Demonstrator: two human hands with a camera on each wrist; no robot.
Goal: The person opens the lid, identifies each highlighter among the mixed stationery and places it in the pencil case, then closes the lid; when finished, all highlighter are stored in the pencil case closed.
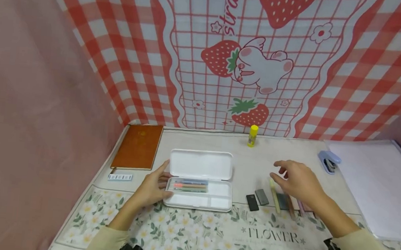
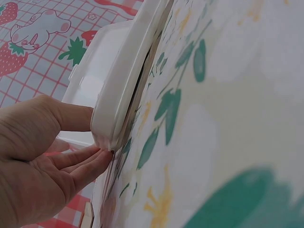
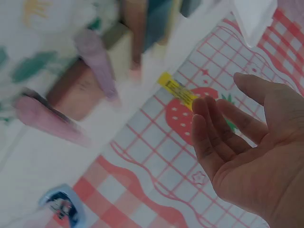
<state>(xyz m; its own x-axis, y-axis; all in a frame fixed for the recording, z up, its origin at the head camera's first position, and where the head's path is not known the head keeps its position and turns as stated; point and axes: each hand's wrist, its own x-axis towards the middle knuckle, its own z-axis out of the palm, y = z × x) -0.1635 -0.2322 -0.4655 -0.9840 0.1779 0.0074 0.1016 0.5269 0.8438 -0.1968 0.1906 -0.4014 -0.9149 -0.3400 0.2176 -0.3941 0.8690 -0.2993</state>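
An open white pencil case (image 1: 201,164) lies on the table, lid folded back, with several slim pens (image 1: 190,185) in its rear compartment. My left hand (image 1: 151,188) grips the left end of the base; in the left wrist view, thumb and fingers pinch its wall (image 2: 107,118). My right hand (image 1: 300,183) hovers, relaxed and holding nothing, above several thick pens: a yellow-green one (image 1: 275,195), a brown one (image 1: 290,208) and a purple one (image 1: 301,208). A black block (image 1: 252,202) and a grey block (image 1: 262,196) lie between the case and these pens.
An orange-brown notebook (image 1: 137,146) and a small white-and-blue block (image 1: 120,177) lie at the left. At the back stands a yellow glue stick (image 1: 252,136). A blue stapler (image 1: 329,161) sits beside a large whitish sheet (image 1: 379,186) on the right.
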